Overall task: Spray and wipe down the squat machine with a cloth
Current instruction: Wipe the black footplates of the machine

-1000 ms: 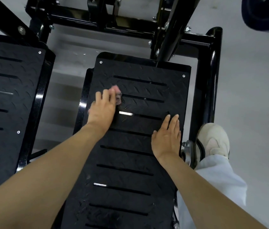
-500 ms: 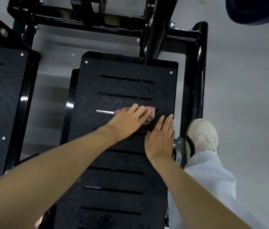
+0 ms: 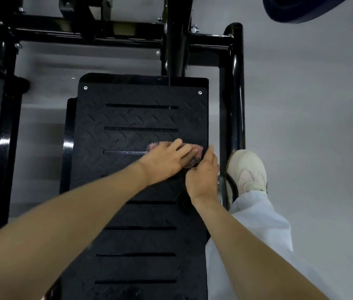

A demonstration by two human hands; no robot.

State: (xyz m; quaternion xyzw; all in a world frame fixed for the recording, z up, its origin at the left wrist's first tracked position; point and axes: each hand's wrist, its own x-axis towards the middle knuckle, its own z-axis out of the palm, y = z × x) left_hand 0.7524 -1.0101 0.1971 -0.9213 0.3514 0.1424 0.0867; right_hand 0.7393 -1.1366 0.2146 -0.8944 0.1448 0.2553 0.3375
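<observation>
Bare footplate (image 3: 140, 118) toward its far edge, upright post (image 3: 176, 40) rising there, side rail (image 3: 234, 105) hemming the right

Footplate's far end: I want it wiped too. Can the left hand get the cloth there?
Probably yes: the footplate ahead of the left hand and cloth is bare; the right hand sits beside it.

Squat machine (image 3: 235, 87): black tube frame. Footplate (image 3: 140, 118): black diamond tread, horizontal slots. Pink cloth (image 3: 195, 153): bunched, flat on footplate near right edge, partly hidden.
</observation>
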